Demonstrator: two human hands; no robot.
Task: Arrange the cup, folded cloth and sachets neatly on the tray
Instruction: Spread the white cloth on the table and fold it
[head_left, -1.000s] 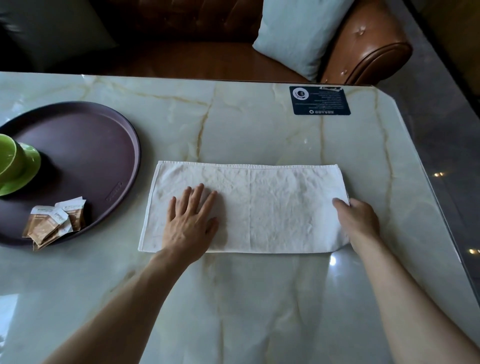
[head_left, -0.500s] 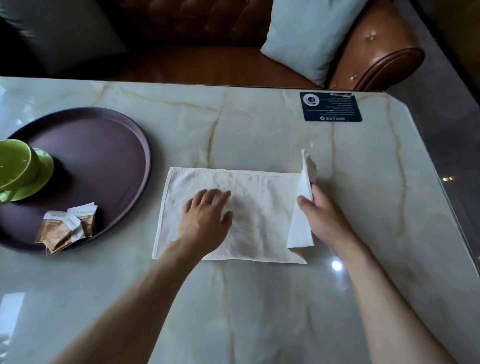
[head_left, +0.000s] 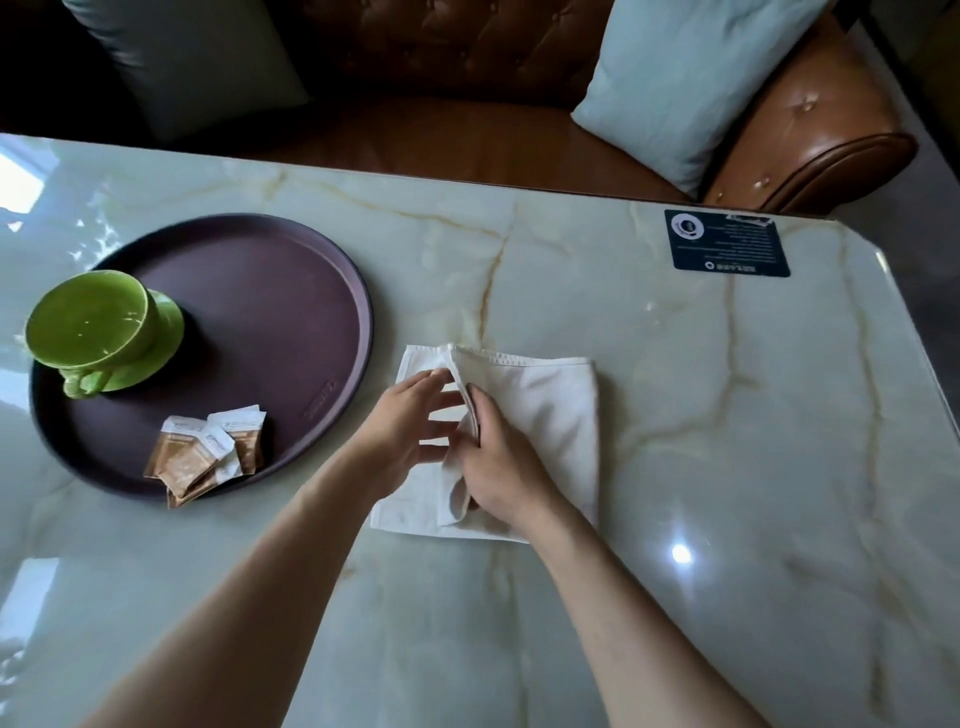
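The white cloth (head_left: 540, 415) lies on the desk (head_left: 675, 467), at 3 o'clock from the tray (head_left: 291, 291). My right hand (head_left: 501, 467) pinches its folded edge; my left hand (head_left: 402, 428) rests on it with fingers spread. Cup (head_left: 93, 332) and sachets (head_left: 208, 452) are on the tray.

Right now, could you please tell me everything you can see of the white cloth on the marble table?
The white woven cloth looks like soft, slightly creased fabric with a stitched hem along its far edge. It lies on the pale veined marble table, just right of the round dark purple tray and not touching it. It is partly folded: the right half has been brought over the left. The right hand holds that turned edge near the middle, while the left hand rests on the layer beneath.
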